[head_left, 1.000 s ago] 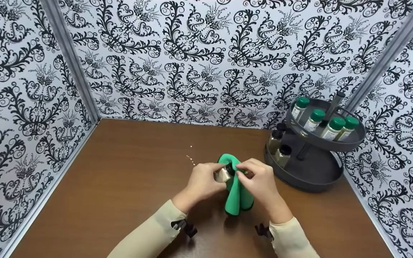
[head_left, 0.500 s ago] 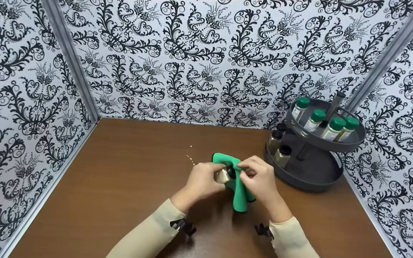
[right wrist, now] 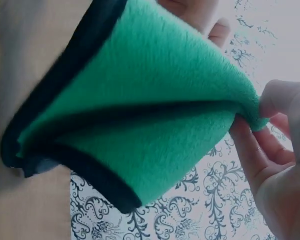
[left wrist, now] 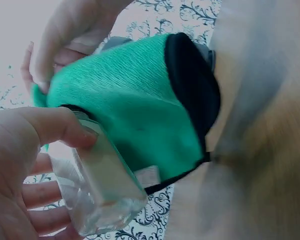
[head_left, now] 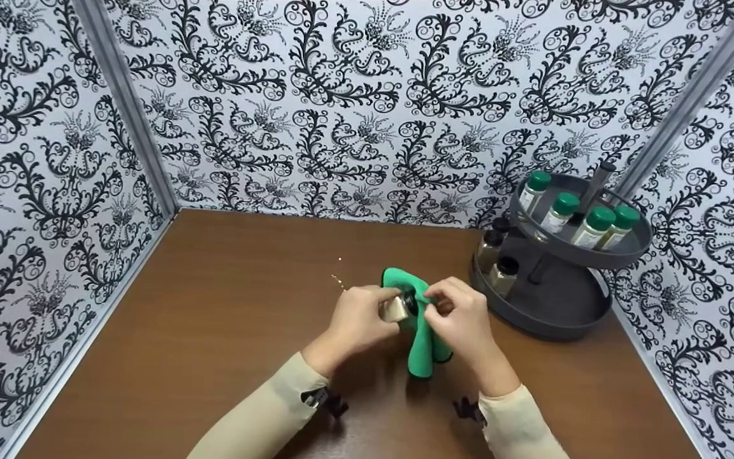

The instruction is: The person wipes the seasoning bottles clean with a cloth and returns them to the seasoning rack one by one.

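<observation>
My left hand (head_left: pixel 359 320) grips a clear glass spice jar (left wrist: pixel 115 185) with pale contents and a black cap (head_left: pixel 411 302). The jar is tilted, its capped end against a green cloth (head_left: pixel 420 350) with dark edging. With thumb and fingers my right hand (head_left: pixel 462 312) pinches the cloth beside the cap. In the right wrist view the folded cloth (right wrist: pixel 175 85) hangs from those fingertips and hides the jar. Part of the cap is covered by the cloth in the left wrist view.
At the right stands a dark two-tier turntable rack (head_left: pixel 552 319). Several green-capped jars (head_left: pixel 564 207) sit on its upper tier, and black-capped jars (head_left: pixel 504 275) on the lower. Pale crumbs (head_left: pixel 338 279) lie on the brown table (head_left: pixel 233 274). Patterned panels (head_left: pixel 341 115) enclose the table.
Both hands stay nearly in place, holding the jar and cloth. The cloth's loose folds have swung and shifted, and a little more of the black cap shows than a second ago.
</observation>
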